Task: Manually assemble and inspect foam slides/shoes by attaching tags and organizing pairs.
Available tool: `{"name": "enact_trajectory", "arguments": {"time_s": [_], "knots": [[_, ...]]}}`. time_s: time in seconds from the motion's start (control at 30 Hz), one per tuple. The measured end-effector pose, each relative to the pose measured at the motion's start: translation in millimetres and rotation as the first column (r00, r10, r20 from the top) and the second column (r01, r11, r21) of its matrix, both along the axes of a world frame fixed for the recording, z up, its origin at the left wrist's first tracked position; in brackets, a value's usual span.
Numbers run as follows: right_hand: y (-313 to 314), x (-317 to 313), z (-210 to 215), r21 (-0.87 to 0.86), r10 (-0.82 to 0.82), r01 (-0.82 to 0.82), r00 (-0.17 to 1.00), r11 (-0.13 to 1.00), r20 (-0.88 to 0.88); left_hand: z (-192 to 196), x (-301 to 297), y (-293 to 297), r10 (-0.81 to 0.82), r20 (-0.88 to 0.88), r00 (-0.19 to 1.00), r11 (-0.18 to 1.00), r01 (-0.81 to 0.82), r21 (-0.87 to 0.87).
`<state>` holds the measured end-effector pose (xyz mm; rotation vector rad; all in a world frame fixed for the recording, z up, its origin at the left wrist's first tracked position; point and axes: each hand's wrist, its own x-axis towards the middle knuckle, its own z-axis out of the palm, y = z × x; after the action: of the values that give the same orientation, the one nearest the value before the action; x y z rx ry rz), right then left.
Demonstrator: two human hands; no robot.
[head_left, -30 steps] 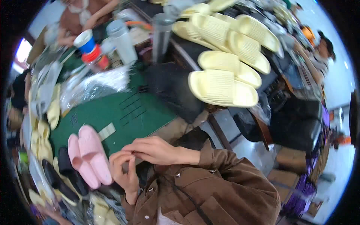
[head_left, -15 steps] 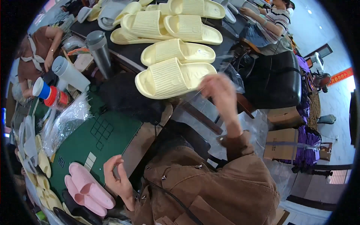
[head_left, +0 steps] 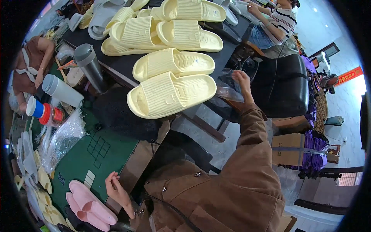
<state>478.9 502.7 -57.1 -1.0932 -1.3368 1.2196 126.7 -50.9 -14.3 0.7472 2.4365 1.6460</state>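
The bare left hand (head_left: 118, 191), fingers loosely bent around nothing visible, hovers at the near edge of the flat green table (head_left: 119, 158), beside smooth pink foam slippers (head_left: 87, 205). Beyond, the bare right hand (head_left: 242, 80) has left the ribbed pale-yellow foam slippers (head_left: 172, 94) at the black table's (head_left: 119, 63) near edge for crumpled clear plastic (head_left: 227, 89), shifting work there; its grip, I cannot tell.

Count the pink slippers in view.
2: right pink slipper near the left hand; left pink slipper alongside, overlapping in view. Others could be hidden in the clutter.
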Motion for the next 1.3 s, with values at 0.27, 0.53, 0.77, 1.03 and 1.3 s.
{"name": "enact_trajectory", "arguments": {"time_s": [0.27, 0.53, 0.77, 1.03, 1.3], "knots": [[32, 31, -61, -0.168, 0.166, -0.243, -0.029, 0.956, 0.986, -8, -2, 10, 0.025, -0.066, 0.998, 0.988, -0.035, -0.148], [13, 28, -59, -0.270, 0.254, -0.188, -0.104, 0.944, 0.962, -4, 1, 15, 0.053, -0.111, 0.992, 0.983, -0.072, -0.170], [34, 45, -62, -0.120, 0.129, -0.047, 0.344, 0.992, 0.930, -3, 3, 26, 0.082, -0.099, 0.992, 0.983, -0.097, -0.155], [-29, -43, 55, 0.174, -0.055, -0.010, 0.931, 0.985, 0.361, 6, -1, 17, 0.090, -0.158, 0.983, 0.978, -0.117, -0.171], [-93, -131, 143, 0.294, 0.306, -0.483, 0.818, 0.824, 0.487, -3, 5, 6, 0.109, -0.171, 0.979, 0.990, -0.122, -0.064]]}}
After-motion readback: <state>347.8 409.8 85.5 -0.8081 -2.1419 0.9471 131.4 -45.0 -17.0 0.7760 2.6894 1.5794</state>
